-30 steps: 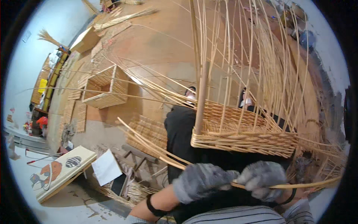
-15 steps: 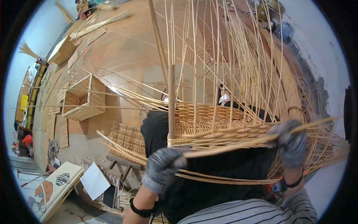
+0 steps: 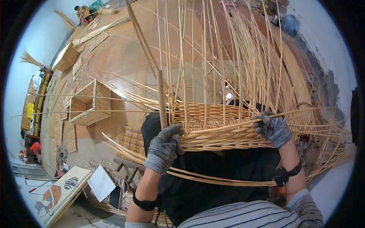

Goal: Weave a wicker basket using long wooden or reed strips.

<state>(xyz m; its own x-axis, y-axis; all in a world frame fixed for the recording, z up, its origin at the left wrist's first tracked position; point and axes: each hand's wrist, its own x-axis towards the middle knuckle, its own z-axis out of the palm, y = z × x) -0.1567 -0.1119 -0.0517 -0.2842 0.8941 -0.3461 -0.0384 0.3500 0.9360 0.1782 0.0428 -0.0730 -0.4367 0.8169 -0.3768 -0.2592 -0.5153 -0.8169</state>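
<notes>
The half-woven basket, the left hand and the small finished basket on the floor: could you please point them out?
half-woven basket [image 3: 213, 135], head view, woven front wall.
left hand [image 3: 164, 147], head view, back of glove.
small finished basket [image 3: 91, 104], head view, near rim.

Even, soft daylight fills the scene, with no hard shadows. A pale sheen of glare lies on the wooden floor [image 3: 125, 81] toward 11 o'clock. The centre is sharp; detail softens toward the rim. The fisheye lens bends straight lines strongly near the edges, and a black circular border frames everything.
</notes>
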